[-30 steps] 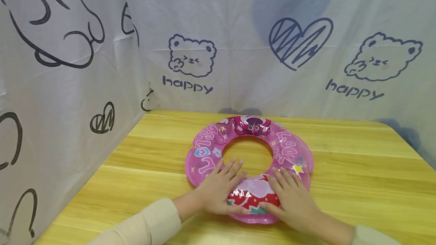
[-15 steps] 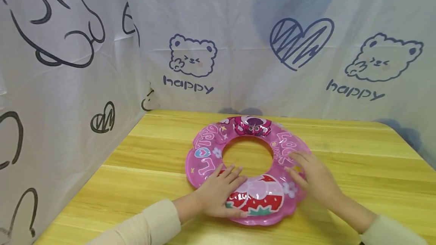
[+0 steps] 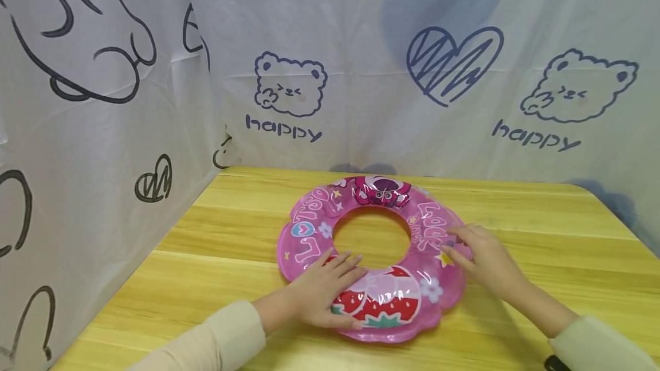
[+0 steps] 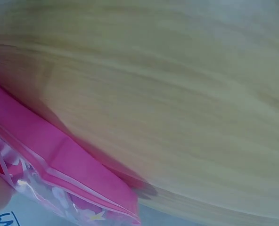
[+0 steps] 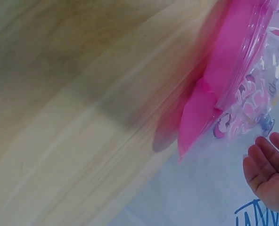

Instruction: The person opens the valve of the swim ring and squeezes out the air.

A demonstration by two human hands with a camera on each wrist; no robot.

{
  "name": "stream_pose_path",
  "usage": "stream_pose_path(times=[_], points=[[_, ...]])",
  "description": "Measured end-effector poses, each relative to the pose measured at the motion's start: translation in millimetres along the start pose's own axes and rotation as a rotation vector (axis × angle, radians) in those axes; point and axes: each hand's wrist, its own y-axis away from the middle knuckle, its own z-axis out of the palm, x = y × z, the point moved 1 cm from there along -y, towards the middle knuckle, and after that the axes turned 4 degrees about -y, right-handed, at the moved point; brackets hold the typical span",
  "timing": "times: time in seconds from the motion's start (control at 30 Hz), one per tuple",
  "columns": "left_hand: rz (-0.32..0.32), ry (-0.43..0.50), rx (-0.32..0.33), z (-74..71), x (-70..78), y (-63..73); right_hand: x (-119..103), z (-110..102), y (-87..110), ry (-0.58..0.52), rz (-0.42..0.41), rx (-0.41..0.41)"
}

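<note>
A pink inflatable swim ring (image 3: 384, 336), printed with strawberries, lettering and a cartoon bear, lies flat on the wooden table. My left hand (image 3: 322, 296) rests on its near left part, fingers spread over the top. At the ring's right edge is my right hand (image 3: 490, 259), with thumb and forefinger apart on either side of a small clear valve (image 5: 267, 123). In the right wrist view, its other fingers (image 5: 264, 162) are loosely bent beside the ring. The left wrist view catches the ring's pink side (image 4: 69, 155) and a sliver of the left hand.
The yellow wood-grain table (image 3: 546, 256) extends around the ring. White cloth (image 3: 361, 73) with drawn bears and hearts hangs behind it, and another printed cloth (image 3: 103, 142) hangs along the left. A small dark object (image 3: 556, 363) shows beneath the right sleeve.
My right hand has lifted off the strawberry print and moved right and away from me to the ring's right edge. The left hand stays on the ring, which has shifted slightly left.
</note>
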Motion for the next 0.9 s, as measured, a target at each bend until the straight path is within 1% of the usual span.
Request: stream_pose_path(times=[0.17, 0.33, 0.5, 0.67, 0.9], points=[[0.023, -0.008, -0.003, 0.6, -6.1, 3.4, -0.1, 4.0, -0.9, -0.012, 0.006, -0.041], [0.034, -0.016, 0.000, 0.5, -10.6, 4.9, -3.0, 6.6, -2.3, -0.032, 0.037, -0.074], [0.041, -0.015, 0.001, -2.6, -10.7, 5.6, -5.4, 7.7, -4.1, -0.042, 0.068, -0.080], [0.039, -0.022, 0.002, -0.7, -10.3, 5.8, -6.5, 7.5, -6.6, -0.043, 0.085, -0.075], [0.033, -0.029, 0.004, 0.6, -9.2, 6.5, -7.7, 6.6, -9.1, -0.069, 0.137, -0.112]])
